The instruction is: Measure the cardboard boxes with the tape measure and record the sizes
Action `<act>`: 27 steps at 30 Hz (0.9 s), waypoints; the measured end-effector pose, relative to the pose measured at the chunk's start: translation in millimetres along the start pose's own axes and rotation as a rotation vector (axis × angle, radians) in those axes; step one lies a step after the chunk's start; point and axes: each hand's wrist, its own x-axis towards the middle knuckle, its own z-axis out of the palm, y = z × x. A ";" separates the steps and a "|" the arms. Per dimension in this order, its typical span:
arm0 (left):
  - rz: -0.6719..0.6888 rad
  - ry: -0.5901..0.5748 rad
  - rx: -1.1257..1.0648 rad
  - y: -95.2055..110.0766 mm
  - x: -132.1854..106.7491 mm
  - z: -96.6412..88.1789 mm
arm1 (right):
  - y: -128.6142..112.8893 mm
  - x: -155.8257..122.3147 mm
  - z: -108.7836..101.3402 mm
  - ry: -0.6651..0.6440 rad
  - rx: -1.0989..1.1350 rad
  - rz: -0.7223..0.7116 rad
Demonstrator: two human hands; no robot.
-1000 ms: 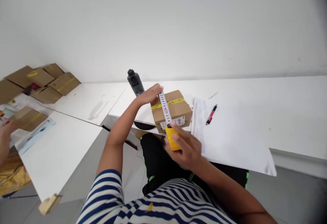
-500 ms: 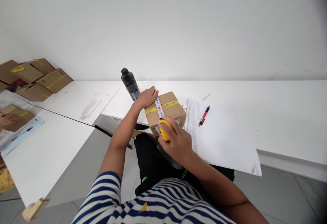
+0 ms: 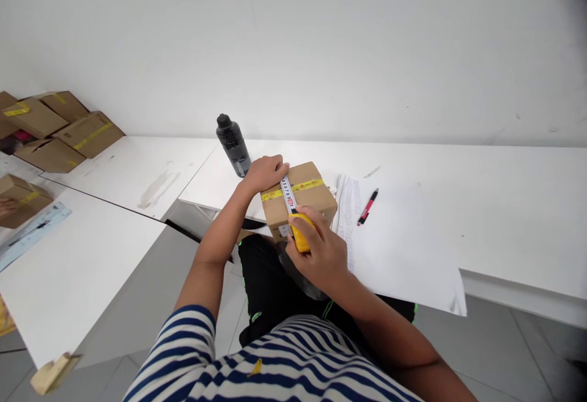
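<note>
A cardboard box [image 3: 316,200] with yellow tape across its top sits at the table's front edge, before my body. Across that top lies the white blade of a yellow tape measure [image 3: 301,234]. The fingers of my right hand [image 3: 323,252] are wrapped round the tape measure's case at the box's near edge. At the far left corner of the box, my left hand [image 3: 266,173] is closed over the blade's end, pressing it to the cardboard. Its fingertips partly hide that end.
A dark bottle [image 3: 233,145] stands behind my left hand. Right of the box, a red and black pen [image 3: 367,207] lies on white paper sheets [image 3: 403,249]. Several cardboard boxes [image 3: 87,136] are piled far left, where another person's hand [image 3: 6,207] touches a box.
My right hand has brought the case slightly closer to the box, and less blade shows between my hands. My left hand stays at the far corner. The view has shifted slightly.
</note>
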 end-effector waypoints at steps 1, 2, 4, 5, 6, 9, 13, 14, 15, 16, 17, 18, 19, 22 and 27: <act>0.001 0.000 -0.006 -0.2 -0.2 0.2 | 0.0 -0.1 0.2 0.002 -0.001 -0.002; 0.001 0.000 -0.011 -0.4 -0.3 0.4 | -0.1 -0.3 0.3 0.004 -0.002 -0.004; -0.001 -0.002 -0.017 -0.7 -0.5 0.8 | -0.5 -0.8 0.7 0.005 -0.001 -0.006; -0.002 -0.004 -0.018 -0.8 -0.5 1.0 | -0.8 -1.2 0.9 0.004 -0.001 -0.005; -0.003 -0.007 -0.018 -0.9 -0.4 1.2 | -1.0 -1.7 1.2 0.003 0.000 -0.003; -0.001 -0.008 -0.019 -1.0 0.0 1.9 | -1.7 -3.1 1.8 0.003 0.001 -0.001; 0.008 0.008 -0.035 -1.3 -1.1 2.7 | -2.9 -4.6 -0.3 0.000 -0.012 -0.009; 0.010 0.011 -0.041 -1.3 -1.9 2.6 | -3.5 -4.6 -1.9 -0.013 -0.021 -0.010; 0.012 0.011 -0.047 -1.1 -2.8 2.4 | -4.1 -4.4 -3.9 -0.035 -0.033 -0.010; 0.013 0.011 -0.052 -0.9 -3.8 1.9 | -4.8 -3.9 -6.2 -0.064 -0.048 -0.010; 0.013 0.009 -0.054 -0.6 -4.8 1.4 | -5.3 -3.0 -8.7 -0.099 -0.066 -0.011; 0.012 0.008 -0.054 -0.2 -5.7 0.8 | -5.7 -1.7 -11.3 -0.130 -0.086 -0.015; 0.011 0.004 -0.052 0.2 -6.4 0.2 | -5.9 0.1 -13.7 -0.155 -0.106 -0.024; 0.011 -0.004 -0.053 1.4 -7.7 -1.3 | -5.7 7.4 -20.0 -0.223 -0.159 -0.062; 0.004 -0.010 -0.064 2.1 -7.8 -1.7 | -7.1 20.4 -28.1 -0.330 -0.229 -0.102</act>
